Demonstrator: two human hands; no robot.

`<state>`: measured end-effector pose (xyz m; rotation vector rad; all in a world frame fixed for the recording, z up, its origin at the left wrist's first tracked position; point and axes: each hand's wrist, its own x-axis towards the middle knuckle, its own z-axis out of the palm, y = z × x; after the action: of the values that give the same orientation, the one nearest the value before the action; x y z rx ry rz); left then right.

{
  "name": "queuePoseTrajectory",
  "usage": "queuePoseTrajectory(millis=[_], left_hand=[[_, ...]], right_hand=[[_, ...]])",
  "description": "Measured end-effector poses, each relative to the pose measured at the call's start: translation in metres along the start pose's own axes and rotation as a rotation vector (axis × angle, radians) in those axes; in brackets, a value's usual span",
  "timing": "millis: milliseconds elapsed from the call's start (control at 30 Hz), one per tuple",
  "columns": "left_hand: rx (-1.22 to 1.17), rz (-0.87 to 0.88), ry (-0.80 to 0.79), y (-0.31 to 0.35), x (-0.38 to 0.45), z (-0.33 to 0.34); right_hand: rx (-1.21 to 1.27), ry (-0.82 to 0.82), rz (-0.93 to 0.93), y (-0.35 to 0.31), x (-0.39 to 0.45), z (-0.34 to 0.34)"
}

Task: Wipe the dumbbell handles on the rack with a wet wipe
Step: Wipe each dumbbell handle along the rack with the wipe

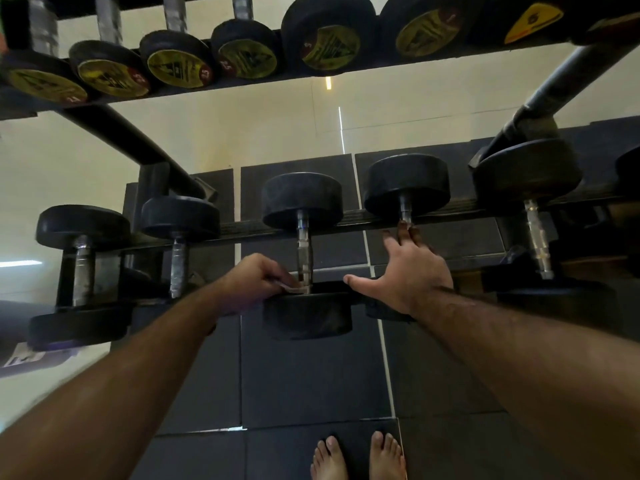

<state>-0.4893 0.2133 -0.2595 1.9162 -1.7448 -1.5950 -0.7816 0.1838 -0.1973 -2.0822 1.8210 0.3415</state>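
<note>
Your left hand (258,277) pinches a small pale wet wipe (293,289) between curled fingers and presses it against the near end of the middle dumbbell handle (304,249), just where the metal bar meets the near black weight head (308,315). This dumbbell lies across the lower rack (363,218), near the middle of its front rail, with the far head (302,199) resting on the back rail.

Your right hand (412,271) is wide open, fingers straight and spread. Its fingertips reach the handle of the next dumbbell to the right (406,181), close to that dumbbell's far head, and the hand covers most of the bar. The thumb points left, toward the middle dumbbell. The hand holds nothing.

Toward the left end of the lower rack lie two smaller dumbbells (83,261), side by side. Toward the right end lies one larger dumbbell (535,237).

Above, the upper shelf (242,85) carries a row of dumbbells with yellow round labels (176,65) on their heads.

Below the rack the floor has dark tiles (311,375), and your bare feet (358,457) stand on them at the bottom edge of the view.
</note>
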Motion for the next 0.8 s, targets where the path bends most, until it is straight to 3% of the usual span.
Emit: queuePoseTrajectory(millis=[67,167,233,333,467,533,600,633,700,800], left_hand=[[-0.142,-0.006,0.070,-0.004,0.003,-0.004],[-0.544,-0.143,0.395,-0.002,0.025,0.006],[-0.782,-0.233,0.488,0.005,0.046,0.014],[-0.833,-0.168,0.379,0.010,0.064,0.025],[-0.458,-0.245,-0.004,-0.008,0.059,0.016],[-0.551,-0.264,0.182,-0.015,0.067,0.004],[-0.849,-0.255,0.449,-0.009,0.078,-0.003],[-0.964,-0.241,0.473,-0.001,0.081,-0.001],[-0.964,-0.225,0.287,0.010,0.078,0.009],[-0.737,-0.320,-0.134,-0.005,0.059,0.007]], right_hand=[[-0.008,-0.005,-0.001,-0.001,0.000,0.000],[-0.015,-0.010,0.003,-0.001,0.000,0.000],[-0.019,-0.010,0.006,-0.001,0.000,0.001],[-0.023,-0.011,0.000,-0.002,0.001,0.001],[-0.028,-0.010,-0.001,-0.004,0.001,0.000],[-0.039,-0.012,-0.003,-0.004,0.001,0.000],[-0.040,-0.010,-0.005,-0.006,0.001,0.000],[-0.039,-0.011,-0.004,-0.006,0.001,-0.001],[-0.039,-0.016,0.000,-0.007,0.002,-0.001],[-0.045,-0.013,0.008,-0.006,0.003,0.001]])
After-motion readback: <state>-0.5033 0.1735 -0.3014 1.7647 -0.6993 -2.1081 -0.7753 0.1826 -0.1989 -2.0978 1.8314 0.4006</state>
